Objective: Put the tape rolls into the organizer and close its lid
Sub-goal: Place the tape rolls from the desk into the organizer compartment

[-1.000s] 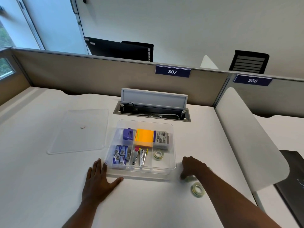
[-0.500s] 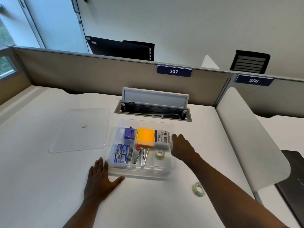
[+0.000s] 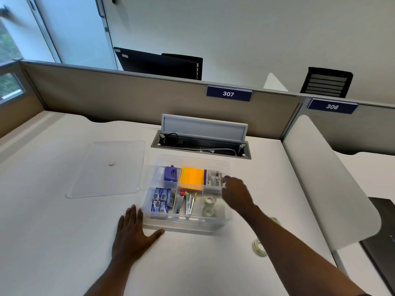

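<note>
The clear organizer (image 3: 226,218) sits mid-desk with its top uncovered. Two clear tape rolls lie in its front right compartment, one (image 3: 210,199) behind the other (image 3: 208,211). My right hand (image 3: 235,192) hovers over the organizer's right side, fingers loosely curled and nothing seen in them. A third tape roll (image 3: 259,247) lies on the desk right of my forearm, and another (image 3: 275,220) peeks out behind it. My left hand (image 3: 132,233) rests flat on the desk at the organizer's front left corner. The clear lid (image 3: 106,167) lies flat to the left.
The organizer also holds a purple punch (image 3: 170,173), orange notes (image 3: 191,178), a white box (image 3: 212,178), staple boxes and staplers. A cable tray (image 3: 201,144) with its flap up lies behind. A white divider panel (image 3: 320,178) borders the right.
My right hand picked a tape roll off the desk, carried it over the organizer, and a second roll now lies in the front right compartment. The left hand stayed put.
</note>
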`<action>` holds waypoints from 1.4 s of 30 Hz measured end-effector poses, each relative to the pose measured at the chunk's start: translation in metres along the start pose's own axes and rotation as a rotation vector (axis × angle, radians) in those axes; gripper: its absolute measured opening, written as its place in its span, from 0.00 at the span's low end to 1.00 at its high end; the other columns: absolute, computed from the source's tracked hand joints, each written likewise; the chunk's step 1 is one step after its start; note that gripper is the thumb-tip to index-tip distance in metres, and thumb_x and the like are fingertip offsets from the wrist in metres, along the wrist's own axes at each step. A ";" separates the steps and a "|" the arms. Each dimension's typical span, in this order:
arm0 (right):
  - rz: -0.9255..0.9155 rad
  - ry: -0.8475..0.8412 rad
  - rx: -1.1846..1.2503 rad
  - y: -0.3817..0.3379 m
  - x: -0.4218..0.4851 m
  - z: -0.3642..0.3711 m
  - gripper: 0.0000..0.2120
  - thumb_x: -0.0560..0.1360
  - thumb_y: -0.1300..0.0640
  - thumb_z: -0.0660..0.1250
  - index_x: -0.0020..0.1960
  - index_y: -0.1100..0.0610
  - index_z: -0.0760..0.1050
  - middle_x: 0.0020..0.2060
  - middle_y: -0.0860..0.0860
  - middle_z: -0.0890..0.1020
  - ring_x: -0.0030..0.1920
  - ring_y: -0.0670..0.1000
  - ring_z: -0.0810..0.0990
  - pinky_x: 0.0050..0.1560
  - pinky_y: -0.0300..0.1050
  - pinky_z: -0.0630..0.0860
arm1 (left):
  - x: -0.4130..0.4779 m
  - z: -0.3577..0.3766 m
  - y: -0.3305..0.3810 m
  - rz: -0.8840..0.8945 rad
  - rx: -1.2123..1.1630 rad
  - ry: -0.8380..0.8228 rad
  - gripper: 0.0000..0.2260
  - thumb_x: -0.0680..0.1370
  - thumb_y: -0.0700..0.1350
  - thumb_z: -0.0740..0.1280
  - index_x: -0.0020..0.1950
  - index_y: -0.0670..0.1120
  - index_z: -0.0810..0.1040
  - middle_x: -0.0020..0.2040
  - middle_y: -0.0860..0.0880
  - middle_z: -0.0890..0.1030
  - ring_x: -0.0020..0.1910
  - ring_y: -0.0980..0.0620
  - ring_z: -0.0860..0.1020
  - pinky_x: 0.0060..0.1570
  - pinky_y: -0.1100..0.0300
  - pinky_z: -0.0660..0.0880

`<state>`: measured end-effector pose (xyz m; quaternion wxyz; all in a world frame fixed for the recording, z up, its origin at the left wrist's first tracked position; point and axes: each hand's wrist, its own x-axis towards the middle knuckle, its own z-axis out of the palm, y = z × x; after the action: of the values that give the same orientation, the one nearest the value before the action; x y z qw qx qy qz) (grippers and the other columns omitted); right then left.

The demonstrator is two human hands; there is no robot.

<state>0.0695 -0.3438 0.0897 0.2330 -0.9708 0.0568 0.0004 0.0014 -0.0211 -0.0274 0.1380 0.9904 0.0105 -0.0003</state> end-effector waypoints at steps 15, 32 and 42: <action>0.629 -0.060 -0.166 0.104 -0.043 -0.001 0.12 0.74 0.61 0.59 0.56 0.62 0.74 0.57 0.59 0.78 0.59 0.60 0.77 0.58 0.48 0.75 | 0.000 -0.001 0.001 0.002 -0.003 0.002 0.50 0.65 0.78 0.51 0.75 0.43 0.59 0.77 0.40 0.59 0.77 0.44 0.55 0.76 0.47 0.53; -0.113 -0.191 0.001 0.005 0.004 -0.006 0.22 0.72 0.58 0.68 0.65 0.57 0.73 0.61 0.58 0.78 0.60 0.58 0.76 0.61 0.48 0.73 | -0.001 -0.003 0.002 0.002 -0.010 0.015 0.51 0.65 0.79 0.50 0.76 0.43 0.58 0.77 0.41 0.58 0.77 0.45 0.54 0.77 0.47 0.52; 0.321 -0.092 -0.129 0.052 -0.012 -0.014 0.07 0.74 0.62 0.59 0.50 0.63 0.71 0.57 0.61 0.77 0.58 0.62 0.77 0.57 0.48 0.74 | -0.001 -0.002 0.001 0.007 -0.013 0.011 0.51 0.65 0.78 0.51 0.76 0.43 0.58 0.77 0.41 0.59 0.77 0.44 0.55 0.76 0.47 0.53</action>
<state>0.0512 -0.3950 0.0791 0.1696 -0.9612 0.2002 0.0855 0.0004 -0.0219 -0.0253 0.1443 0.9895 0.0077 0.0059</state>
